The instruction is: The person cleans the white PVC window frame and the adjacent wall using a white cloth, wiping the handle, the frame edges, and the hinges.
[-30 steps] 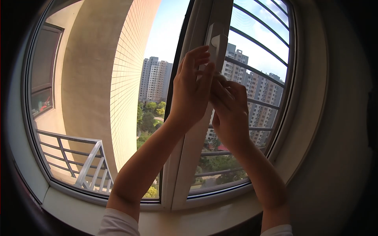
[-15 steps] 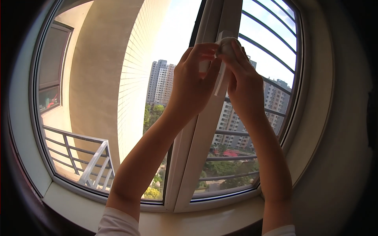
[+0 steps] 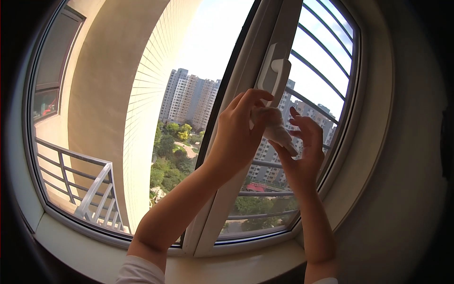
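My left hand (image 3: 236,130) pinches a crumpled white cloth (image 3: 275,127) between thumb and fingers, just below the white window handle (image 3: 282,75). The cloth hangs slanting down to the right, its lower end near my right thumb. My right hand (image 3: 305,154) is beside that end with its fingers curved and apart; whether the thumb touches the cloth I cannot tell. The handle sits on the white window frame (image 3: 213,222), pointing downward, and neither hand grips it.
Dark horizontal bars (image 3: 321,66) cross outside the right pane. A pale sill (image 3: 227,267) runs along the bottom. Beyond the left side are a beige outer wall (image 3: 104,104) and a metal railing (image 3: 71,161); tall buildings (image 3: 189,97) and trees lie farther off.
Both hands have come down from the handle with the cloth, leaving the handle in plain sight. My right hand has spread away from the cloth. The view has shifted slightly.
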Motion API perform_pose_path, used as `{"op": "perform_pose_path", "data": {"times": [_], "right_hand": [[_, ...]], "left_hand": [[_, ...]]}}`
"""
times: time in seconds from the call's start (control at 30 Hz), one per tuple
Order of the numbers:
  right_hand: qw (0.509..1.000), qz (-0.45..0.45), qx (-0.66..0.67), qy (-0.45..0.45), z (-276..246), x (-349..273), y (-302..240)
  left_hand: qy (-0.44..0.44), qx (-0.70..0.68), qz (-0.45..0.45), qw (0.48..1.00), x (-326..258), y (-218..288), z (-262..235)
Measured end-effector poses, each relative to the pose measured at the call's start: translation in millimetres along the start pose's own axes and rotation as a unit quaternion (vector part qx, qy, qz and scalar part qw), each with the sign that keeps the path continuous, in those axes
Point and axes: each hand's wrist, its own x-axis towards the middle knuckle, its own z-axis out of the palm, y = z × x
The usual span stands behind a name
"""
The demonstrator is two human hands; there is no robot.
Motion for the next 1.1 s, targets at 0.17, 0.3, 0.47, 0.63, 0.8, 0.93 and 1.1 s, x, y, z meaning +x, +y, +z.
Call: {"op": "perform_pose_path", "data": {"times": [0.17, 0.3, 0.47, 0.63, 0.8, 0.93, 1.1], "right_hand": [[0.997, -0.039, 0.026, -0.058, 4, 4, -9], [0.998, -0.038, 0.032, -0.050, 11, 5, -8], [0.992, 0.064, 0.100, 0.045, 17, 21, 4], [0.991, 0.067, 0.119, 0.003, 23, 18, 6], [0.981, 0.092, 0.173, 0.009, 31, 23, 1], [0.973, 0.115, 0.199, 0.011, 35, 24, 4], [0.982, 0.094, 0.165, -0.007, 32, 25, -2]], "left_hand": [[0.155, -0.026, 0.071, 0.985, 18, -37, -17], [0.207, 0.108, 0.132, 0.963, 46, -49, -26], [0.209, 0.210, 0.220, 0.929, 60, -52, 12], [0.191, 0.219, 0.170, 0.942, 36, -49, 20], [0.116, 0.116, 0.132, 0.977, 27, -40, 12], [0.096, 0.082, 0.140, 0.982, 38, -47, 5], [0.040, -0.123, 0.099, 0.987, 97, -43, -9]]}}
